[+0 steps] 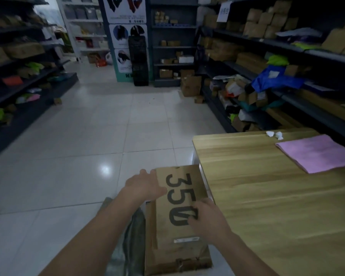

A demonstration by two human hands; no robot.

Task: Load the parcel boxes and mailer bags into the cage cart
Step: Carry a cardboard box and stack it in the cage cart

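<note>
Cardboard boxes (175, 234) (two) under left hand (145, 186), right hand (207, 218).

Two bare arms on my remote feed.
At the grip I saw the left hand (145, 186) and the right hand (207, 218) bare. Behind the grip, the left forearm (102, 226) and the right forearm (245, 253) were bare as far back as my view reached. Below the grip, under the left forearm, a fold of grey-green cloth (133, 232) showed, and I could not tell whether it was clothing.
</note>
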